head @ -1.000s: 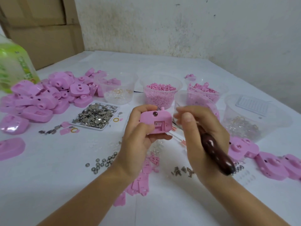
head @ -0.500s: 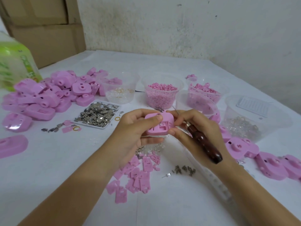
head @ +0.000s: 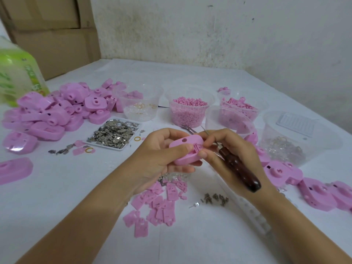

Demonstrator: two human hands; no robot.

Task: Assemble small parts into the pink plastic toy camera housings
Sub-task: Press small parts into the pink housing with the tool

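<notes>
Left hand [head: 158, 157] curls around pink housing [head: 187, 149], raised off bench [head: 57, 206] just in front of pellet tub [head: 187, 111], slot tilted up for access. Right hand [head: 234, 155] pinches at slot, wooden-handled tool [head: 240, 168] tucked in palm, likely kept ready for next seating push.

Left hand [head: 156, 158] curled, gripping; right hand [head: 237, 159] pinching.

At my ten o'clock a green-labelled plastic bottle [head: 17, 73] stands on the white desk [head: 57, 197], blurred at the edge of my view. Behind it, toward eleven o'clock, brown cardboard boxes [head: 53, 35] are stacked beside the stained, whitish wall [head: 209, 31], which spans twelve to two o'clock.
</notes>
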